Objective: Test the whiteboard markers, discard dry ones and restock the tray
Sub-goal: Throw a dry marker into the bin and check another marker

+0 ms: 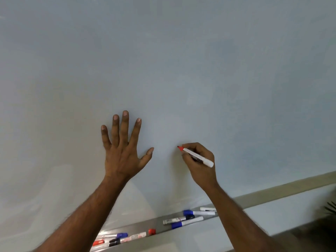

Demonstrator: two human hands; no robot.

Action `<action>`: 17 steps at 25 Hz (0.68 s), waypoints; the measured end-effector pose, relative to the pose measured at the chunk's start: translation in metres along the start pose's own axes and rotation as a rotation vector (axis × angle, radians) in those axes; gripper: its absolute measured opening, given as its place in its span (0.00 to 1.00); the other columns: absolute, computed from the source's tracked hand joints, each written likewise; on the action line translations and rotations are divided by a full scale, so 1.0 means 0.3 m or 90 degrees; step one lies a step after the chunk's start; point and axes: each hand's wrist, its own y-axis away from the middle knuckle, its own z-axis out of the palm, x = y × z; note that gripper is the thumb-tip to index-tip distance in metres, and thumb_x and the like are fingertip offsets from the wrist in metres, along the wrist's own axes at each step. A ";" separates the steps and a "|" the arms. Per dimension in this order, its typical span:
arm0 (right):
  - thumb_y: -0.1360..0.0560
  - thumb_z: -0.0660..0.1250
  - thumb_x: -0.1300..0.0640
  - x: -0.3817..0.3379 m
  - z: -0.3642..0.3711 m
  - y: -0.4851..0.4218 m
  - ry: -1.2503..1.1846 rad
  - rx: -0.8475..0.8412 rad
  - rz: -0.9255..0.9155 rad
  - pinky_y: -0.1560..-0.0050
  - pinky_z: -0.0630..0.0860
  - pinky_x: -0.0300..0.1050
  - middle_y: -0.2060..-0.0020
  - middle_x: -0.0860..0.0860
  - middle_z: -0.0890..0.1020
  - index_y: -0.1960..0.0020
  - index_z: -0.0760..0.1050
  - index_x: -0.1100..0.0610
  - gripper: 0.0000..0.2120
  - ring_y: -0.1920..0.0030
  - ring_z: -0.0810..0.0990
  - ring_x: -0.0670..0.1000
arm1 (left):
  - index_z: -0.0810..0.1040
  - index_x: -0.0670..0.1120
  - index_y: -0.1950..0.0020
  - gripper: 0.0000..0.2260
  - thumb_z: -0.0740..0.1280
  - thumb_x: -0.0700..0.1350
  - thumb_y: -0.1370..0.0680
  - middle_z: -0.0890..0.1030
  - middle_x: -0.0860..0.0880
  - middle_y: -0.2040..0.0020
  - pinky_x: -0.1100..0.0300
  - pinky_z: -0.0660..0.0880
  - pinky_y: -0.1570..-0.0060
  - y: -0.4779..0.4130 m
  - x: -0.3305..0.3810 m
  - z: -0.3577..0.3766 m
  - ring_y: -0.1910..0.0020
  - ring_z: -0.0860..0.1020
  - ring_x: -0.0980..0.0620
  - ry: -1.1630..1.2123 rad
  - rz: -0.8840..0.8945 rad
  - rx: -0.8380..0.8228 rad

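View: the head camera is looking forward and down along both bare forearms.
Work surface: the pale glossy whiteboard (181, 60) is filling most of the frame; no fresh ink line is showing near the marker's nib.
Left hand: the left hand (121, 151) is lying flat against the whiteboard, fingers straight and spread, holding nothing.
Right hand: the right hand (201, 166) is pinching the white-barrelled red whiteboard marker (198, 156) in a writing grip, thumb and fingers curled round the front half of the barrel.
Marker position: it is uncapped and tilted, with the red nib pointing up and left at the board, beside the left thumb and well above the tray; whether the nib is touching cannot be told.
Tray: the grey metal tray (160, 227) is running under the board's lower edge and is carrying blue-capped white markers (199, 213), others capped black and red, and a red cap (151, 231) just beside a white barrel.
Handling (judgement): the marker is likely light, stiff and smooth-sided; the soft nib is the fragile part. Gripping close behind the nib is giving the best control; light pressure is sufficient.
Step in hand (judgement): the red marker is being tested; sorting and restocking are not yet done.
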 end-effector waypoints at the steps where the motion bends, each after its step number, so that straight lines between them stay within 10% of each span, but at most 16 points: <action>1: 0.26 0.69 0.69 -0.001 0.001 0.018 -0.030 -0.012 0.037 0.63 0.76 0.48 0.62 0.54 0.84 0.53 0.83 0.54 0.11 0.62 0.80 0.54 | 0.54 0.47 0.20 0.42 0.63 0.67 0.26 0.47 0.40 0.20 0.33 0.45 0.26 0.034 0.008 0.009 0.21 0.46 0.38 0.009 0.000 -0.016; 8: 0.22 0.65 0.68 0.092 -0.010 0.164 -0.218 0.013 0.279 0.65 0.74 0.42 0.64 0.57 0.82 0.51 0.80 0.62 0.06 0.68 0.75 0.52 | 0.63 0.45 0.23 0.34 0.63 0.61 0.24 0.57 0.39 0.21 0.37 0.54 0.25 0.343 0.127 0.042 0.21 0.54 0.39 0.166 0.037 -0.119; 17: 0.22 0.63 0.66 0.308 -0.052 0.427 -0.238 0.064 0.536 0.67 0.72 0.40 0.67 0.55 0.81 0.52 0.79 0.60 0.07 0.70 0.75 0.49 | 0.72 0.49 0.32 0.25 0.56 0.59 0.24 0.75 0.47 0.36 0.50 0.71 0.38 0.747 0.167 0.194 0.36 0.74 0.46 0.278 0.044 -0.556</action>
